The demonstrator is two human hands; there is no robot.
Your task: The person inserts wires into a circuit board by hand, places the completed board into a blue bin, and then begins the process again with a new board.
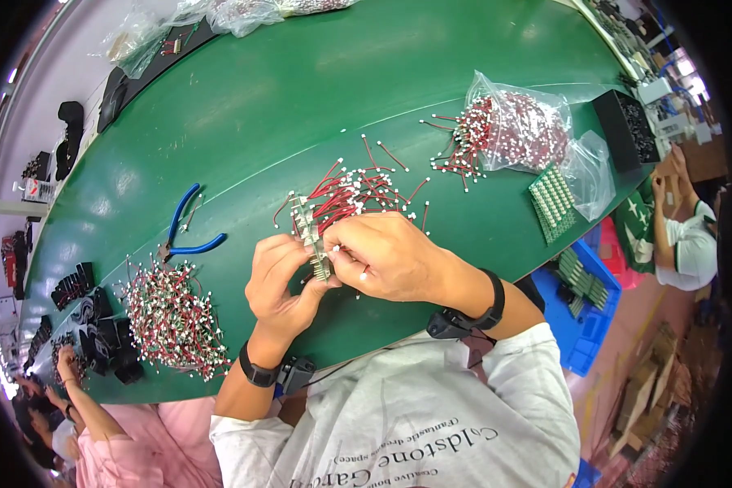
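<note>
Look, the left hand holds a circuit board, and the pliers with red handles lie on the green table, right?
Not quite: the pliers have blue handles, not red, as the head view shows. The left hand does hold a circuit board, and the pliers lie on the green table.

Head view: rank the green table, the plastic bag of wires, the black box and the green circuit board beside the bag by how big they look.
Largest to smallest, as they look here:
1. Green table
2. Plastic bag of wires
3. Black box
4. Green circuit board
</note>
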